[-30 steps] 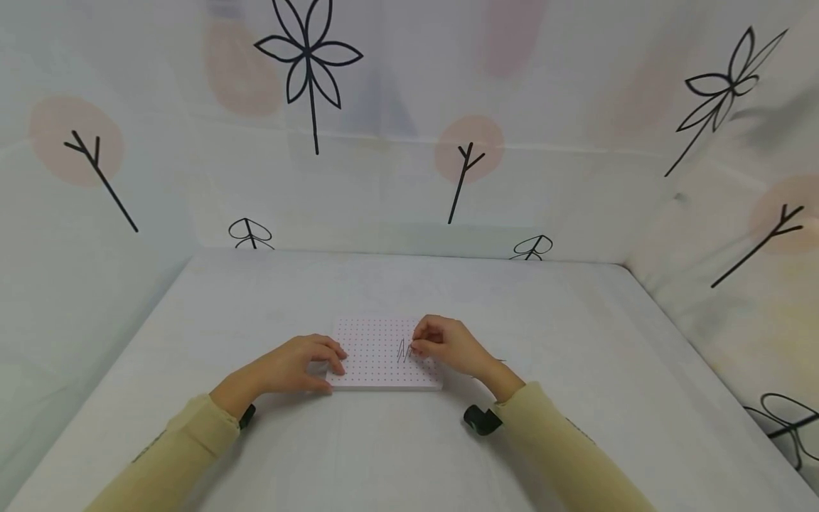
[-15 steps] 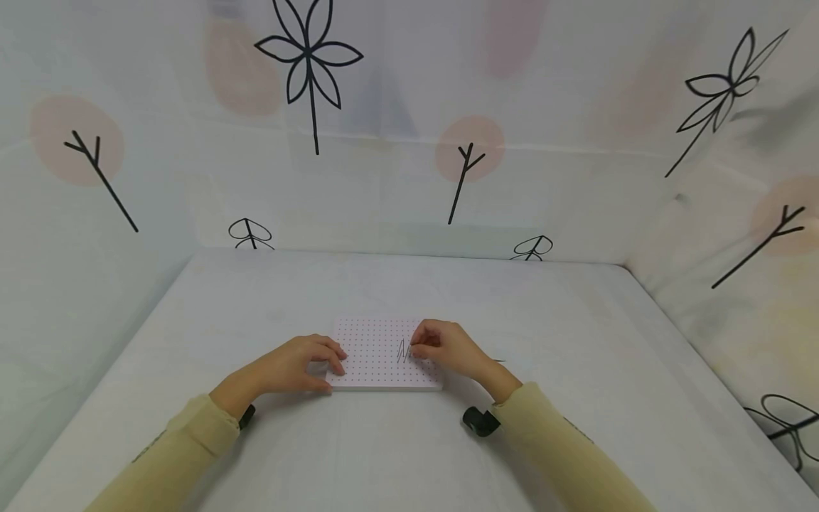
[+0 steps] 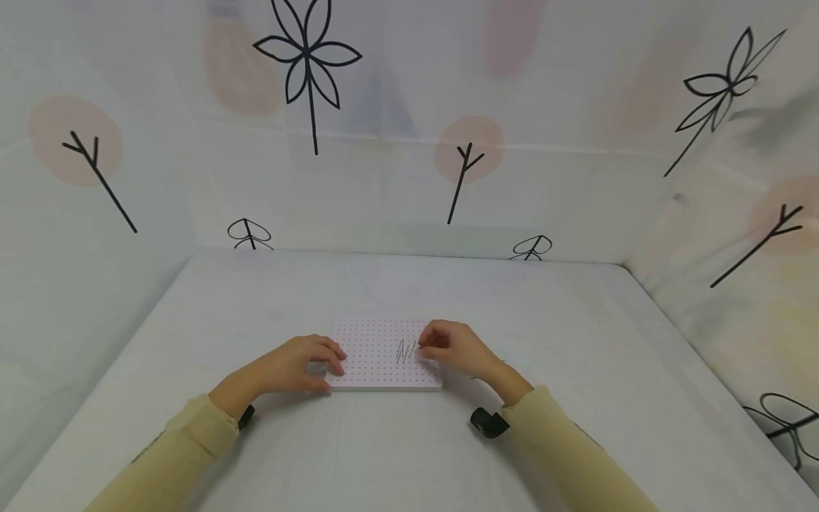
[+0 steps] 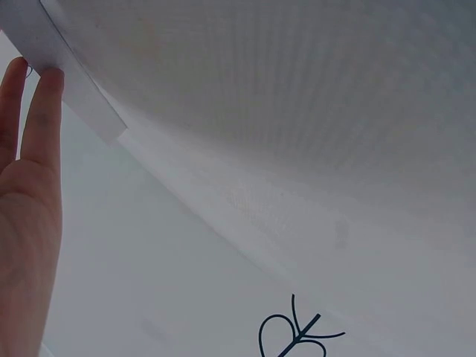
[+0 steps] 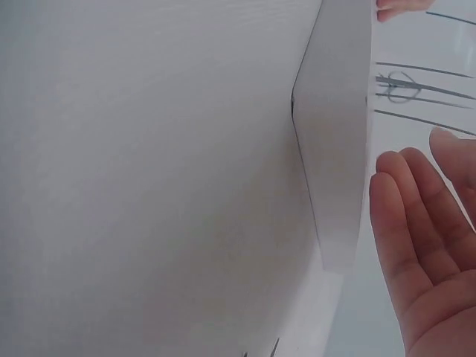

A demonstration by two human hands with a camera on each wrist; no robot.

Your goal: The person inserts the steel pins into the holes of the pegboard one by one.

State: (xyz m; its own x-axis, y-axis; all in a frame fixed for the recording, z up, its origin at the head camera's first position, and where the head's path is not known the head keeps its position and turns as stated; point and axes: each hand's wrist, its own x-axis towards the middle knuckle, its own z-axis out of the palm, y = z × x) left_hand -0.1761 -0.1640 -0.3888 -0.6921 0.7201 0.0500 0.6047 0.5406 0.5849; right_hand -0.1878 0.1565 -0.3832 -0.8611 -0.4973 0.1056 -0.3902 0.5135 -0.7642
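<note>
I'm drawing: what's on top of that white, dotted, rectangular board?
Thin, dark, straight pins stand on the board. Anything under the left hand or right hand is hidden.

In the head view you have even, diffuse light of moderate brightness. Note the soft shadows on the tablecloth, on the inner sides of the left sleeve and right sleeve. Focus is acceptable, but fine detail is weak. The drawn flower at upper right looks stretched. Your left wrist view is dim and bluish-grey, darkest at upper right, with faint ripple texture. Your right wrist view darkens leftward; the pins read dark against a brighter background.
</note>
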